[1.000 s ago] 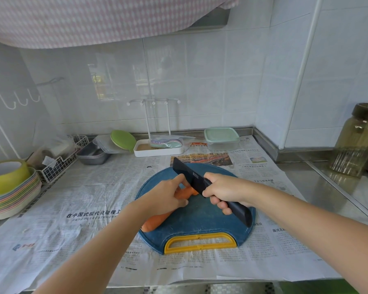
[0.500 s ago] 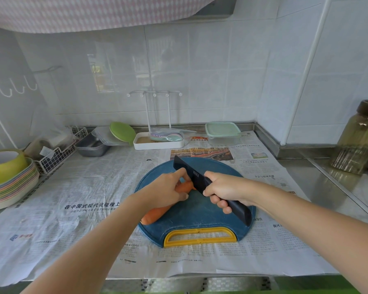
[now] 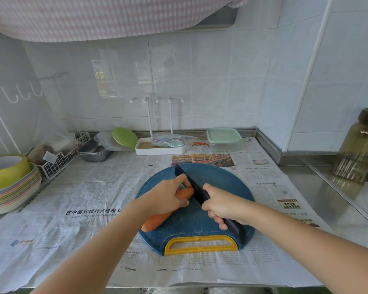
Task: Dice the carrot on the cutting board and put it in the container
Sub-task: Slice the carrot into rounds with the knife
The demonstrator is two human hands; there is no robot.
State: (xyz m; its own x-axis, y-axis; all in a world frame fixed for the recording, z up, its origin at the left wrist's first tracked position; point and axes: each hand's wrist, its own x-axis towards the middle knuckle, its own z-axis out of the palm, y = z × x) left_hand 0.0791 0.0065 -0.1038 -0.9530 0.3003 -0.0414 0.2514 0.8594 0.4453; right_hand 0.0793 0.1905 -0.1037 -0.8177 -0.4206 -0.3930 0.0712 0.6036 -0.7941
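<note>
Carrot (image 3: 157, 219): lies on the left part of the round blue cutting board (image 3: 221, 181).
Left hand (image 3: 166, 196): curled over the carrot, holding it down.
Right hand (image 3: 221, 206): fingers wrapped tight round the handle of the black knife (image 3: 197, 192).
Knife: the blade sits at the carrot's far end, just beside the left fingers (I cannot tell how deep it is).
Container (image 3: 224, 140): clear box with a green lid on, back by the wall, well apart from the board.
Newspaper (image 3: 83, 209): spread under the board.
</note>
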